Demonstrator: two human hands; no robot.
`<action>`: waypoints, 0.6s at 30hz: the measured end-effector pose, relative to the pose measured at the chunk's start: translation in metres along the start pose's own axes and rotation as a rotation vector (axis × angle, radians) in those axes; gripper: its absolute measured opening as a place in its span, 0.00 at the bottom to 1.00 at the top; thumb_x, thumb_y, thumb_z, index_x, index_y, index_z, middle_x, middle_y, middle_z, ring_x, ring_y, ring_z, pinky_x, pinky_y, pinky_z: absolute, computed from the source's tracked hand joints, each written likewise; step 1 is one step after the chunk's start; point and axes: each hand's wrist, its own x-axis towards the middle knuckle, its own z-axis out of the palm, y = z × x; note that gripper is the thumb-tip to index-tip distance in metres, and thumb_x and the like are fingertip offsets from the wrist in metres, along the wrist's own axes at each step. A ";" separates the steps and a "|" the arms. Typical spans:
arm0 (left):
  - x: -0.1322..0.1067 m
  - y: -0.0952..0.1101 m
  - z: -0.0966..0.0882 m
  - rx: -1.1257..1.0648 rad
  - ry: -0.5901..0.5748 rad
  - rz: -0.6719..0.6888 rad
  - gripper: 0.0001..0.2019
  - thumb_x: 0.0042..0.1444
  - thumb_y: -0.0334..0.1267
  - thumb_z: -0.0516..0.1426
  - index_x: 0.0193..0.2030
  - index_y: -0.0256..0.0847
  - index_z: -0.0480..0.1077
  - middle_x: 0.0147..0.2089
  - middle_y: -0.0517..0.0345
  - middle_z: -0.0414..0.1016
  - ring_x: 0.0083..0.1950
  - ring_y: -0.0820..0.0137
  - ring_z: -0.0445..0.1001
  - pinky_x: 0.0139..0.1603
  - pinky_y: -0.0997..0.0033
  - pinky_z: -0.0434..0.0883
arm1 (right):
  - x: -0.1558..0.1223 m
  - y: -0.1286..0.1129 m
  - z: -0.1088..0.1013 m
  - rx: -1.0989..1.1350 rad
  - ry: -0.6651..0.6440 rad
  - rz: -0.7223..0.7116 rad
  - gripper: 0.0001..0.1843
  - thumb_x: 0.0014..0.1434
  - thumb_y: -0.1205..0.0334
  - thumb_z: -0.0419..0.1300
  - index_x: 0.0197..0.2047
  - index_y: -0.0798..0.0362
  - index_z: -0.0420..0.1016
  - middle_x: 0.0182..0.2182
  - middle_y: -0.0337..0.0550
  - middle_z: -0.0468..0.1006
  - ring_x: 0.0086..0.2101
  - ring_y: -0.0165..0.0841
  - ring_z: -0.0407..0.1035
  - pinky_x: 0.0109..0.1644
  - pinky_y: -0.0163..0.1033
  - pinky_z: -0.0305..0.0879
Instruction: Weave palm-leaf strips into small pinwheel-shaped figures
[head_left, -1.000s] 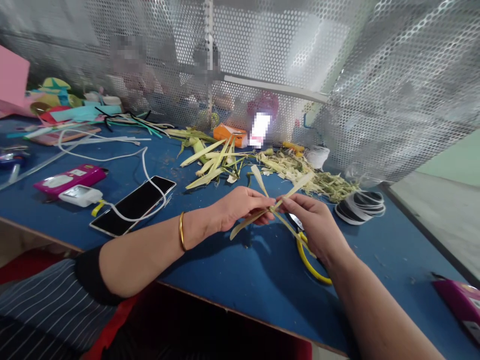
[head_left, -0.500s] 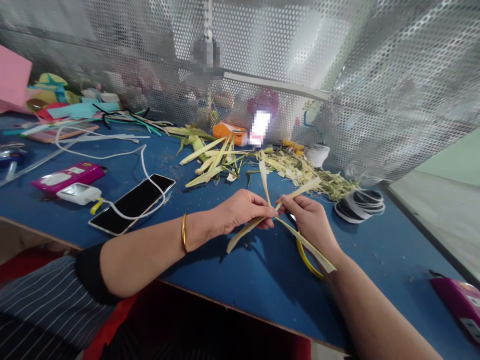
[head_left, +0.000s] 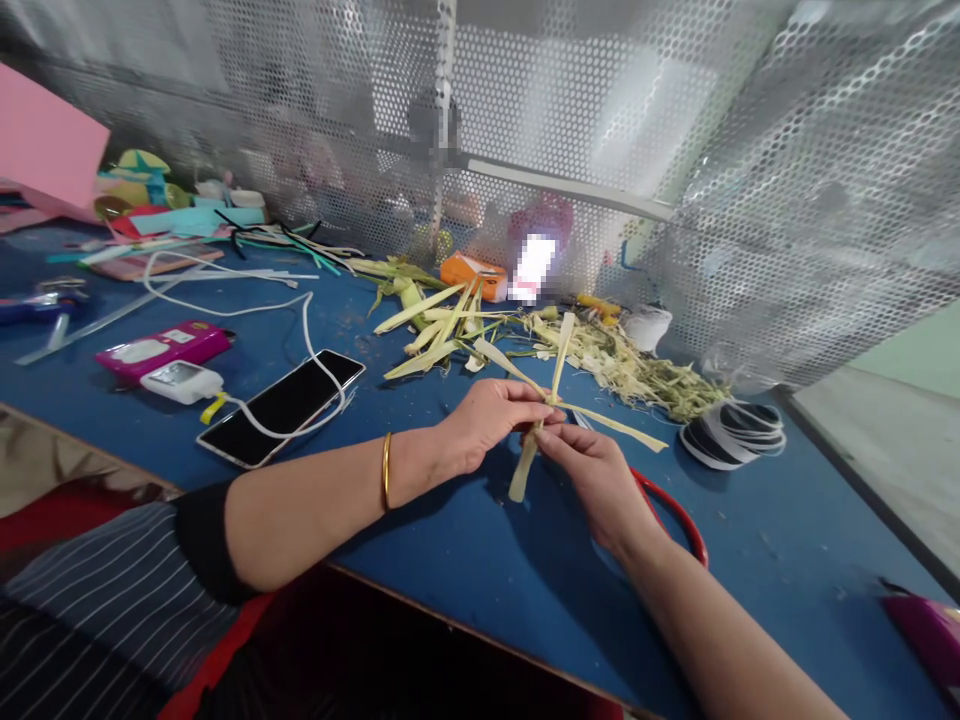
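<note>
Pale corn husk strips (head_left: 564,350) cross at a knot-like centre, their ends spreading outward in several directions. My left hand (head_left: 491,420), a gold bangle at its wrist, pinches them near that crossing between thumb and fingers. Just to the right, my right hand (head_left: 585,470) grips the strip whose end hangs down toward me. Both hands hold the husks a little above the blue table. Partly hidden beneath my right hand lie scissors with a red handle loop (head_left: 679,515).
Loose corn husks (head_left: 427,340) and shredded husk (head_left: 637,375) lie behind my hands. A phone (head_left: 281,408), white cable (head_left: 307,320) and magenta box (head_left: 165,350) are at left. A wound black-and-white roll (head_left: 731,435) sits at right. Perforated sheeting (head_left: 570,110) rises at the back.
The crossed husk strips have turned, with one end now pointing toward me. My right hand has moved lower and grips a different strip. The view has shifted slightly left.
</note>
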 end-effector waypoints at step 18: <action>0.003 -0.004 -0.002 0.003 0.067 -0.037 0.05 0.45 0.22 0.63 0.28 0.34 0.76 0.28 0.55 0.78 0.31 0.73 0.75 0.40 0.69 0.73 | 0.000 0.004 0.001 -0.122 -0.051 -0.041 0.21 0.48 0.44 0.67 0.22 0.54 0.72 0.21 0.35 0.68 0.25 0.28 0.57 0.32 0.36 0.54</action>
